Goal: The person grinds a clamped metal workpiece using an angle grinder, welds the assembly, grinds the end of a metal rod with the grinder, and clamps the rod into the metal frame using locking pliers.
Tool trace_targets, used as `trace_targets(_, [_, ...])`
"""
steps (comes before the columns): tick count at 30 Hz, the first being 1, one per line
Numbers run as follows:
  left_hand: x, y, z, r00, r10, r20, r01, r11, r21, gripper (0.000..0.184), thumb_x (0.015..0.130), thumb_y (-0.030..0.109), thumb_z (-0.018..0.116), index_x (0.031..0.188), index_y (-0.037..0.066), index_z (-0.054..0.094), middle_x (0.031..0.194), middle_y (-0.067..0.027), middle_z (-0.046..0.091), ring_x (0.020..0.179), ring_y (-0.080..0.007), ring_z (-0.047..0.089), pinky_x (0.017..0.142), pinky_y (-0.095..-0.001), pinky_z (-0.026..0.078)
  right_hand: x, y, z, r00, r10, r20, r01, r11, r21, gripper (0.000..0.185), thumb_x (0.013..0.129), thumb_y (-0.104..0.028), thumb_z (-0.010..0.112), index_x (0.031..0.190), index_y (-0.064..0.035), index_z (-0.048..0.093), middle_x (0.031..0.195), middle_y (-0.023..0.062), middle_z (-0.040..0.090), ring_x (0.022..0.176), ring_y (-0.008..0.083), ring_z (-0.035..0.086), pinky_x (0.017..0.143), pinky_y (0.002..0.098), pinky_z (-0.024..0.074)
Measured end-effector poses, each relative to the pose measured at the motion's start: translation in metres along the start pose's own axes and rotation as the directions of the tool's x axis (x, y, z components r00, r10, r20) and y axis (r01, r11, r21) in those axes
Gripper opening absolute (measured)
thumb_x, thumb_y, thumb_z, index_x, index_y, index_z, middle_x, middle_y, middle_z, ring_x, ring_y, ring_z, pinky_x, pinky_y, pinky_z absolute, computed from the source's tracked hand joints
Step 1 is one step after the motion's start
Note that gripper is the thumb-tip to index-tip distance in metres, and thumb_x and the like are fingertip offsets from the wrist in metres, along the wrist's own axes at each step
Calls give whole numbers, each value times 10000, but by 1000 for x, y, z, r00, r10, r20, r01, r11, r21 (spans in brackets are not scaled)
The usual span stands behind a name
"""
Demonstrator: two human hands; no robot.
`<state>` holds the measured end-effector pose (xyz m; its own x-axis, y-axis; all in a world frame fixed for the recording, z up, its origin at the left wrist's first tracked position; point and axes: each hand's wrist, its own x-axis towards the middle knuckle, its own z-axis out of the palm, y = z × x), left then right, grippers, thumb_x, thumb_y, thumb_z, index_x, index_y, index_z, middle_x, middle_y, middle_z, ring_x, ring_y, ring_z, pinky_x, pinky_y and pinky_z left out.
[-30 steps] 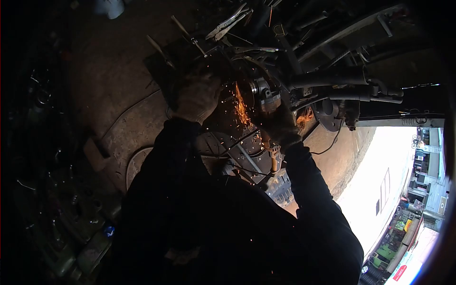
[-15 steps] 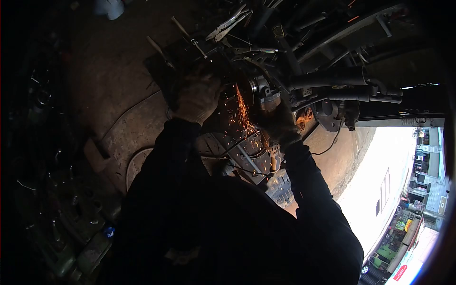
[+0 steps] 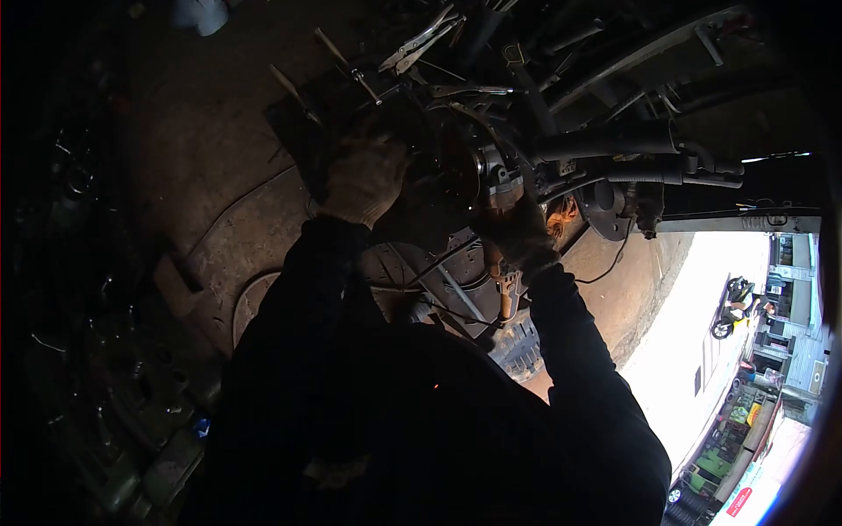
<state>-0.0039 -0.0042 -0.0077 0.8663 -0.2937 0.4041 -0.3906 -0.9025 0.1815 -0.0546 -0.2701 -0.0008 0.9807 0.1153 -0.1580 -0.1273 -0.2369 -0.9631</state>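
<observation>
My right hand (image 3: 519,232), in a dark glove, is closed around the body of an angle grinder (image 3: 502,195). The grinder's rear end (image 3: 507,294) points down toward me, and its dark disc (image 3: 460,171) faces left. My left hand (image 3: 361,186), also gloved, lies to the left of the disc. It looks closed at the edge of a dark piece, but its fingertips are lost in shadow. No spray of sparks shows at the disc; one small glowing speck hangs lower, in front of my dark clothing.
Locking pliers (image 3: 423,39) and a T-handled tool (image 3: 351,70) lie beyond my hands. Dark pipes (image 3: 605,145) and metal parts crowd the upper right. A cable (image 3: 601,279) runs along the floor. Bright ground lies outside at right, with a motorcycle (image 3: 732,307) and rider.
The orange spark stream from the disc has stopped. The grinder has shifted slightly, while my left hand stays nearly in place. A motorcycle with a rider has appeared outside.
</observation>
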Motion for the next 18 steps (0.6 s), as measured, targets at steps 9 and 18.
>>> trace_targets(9, [5,1,-8,992,-10,124,10,1000,4,221,947,366,647,964,150,688,1105,-43,677,1247,-269,559,1031,-488,464,-15,-12,-14,999,-8,33,17,953,-301,664,769,-247,858,1313,-22,551,1201,109,686,1085,211,677,938,367,544])
trace_targets(18, [7,3,-12,997,61,-48,-61,998,13,210,938,343,666,935,143,730,1020,-72,696,1167,-299,606,1034,-459,462,-5,-8,0,995,79,64,-71,991,-116,665,780,-274,856,1320,-34,551,1191,99,692,1119,234,676,961,385,544])
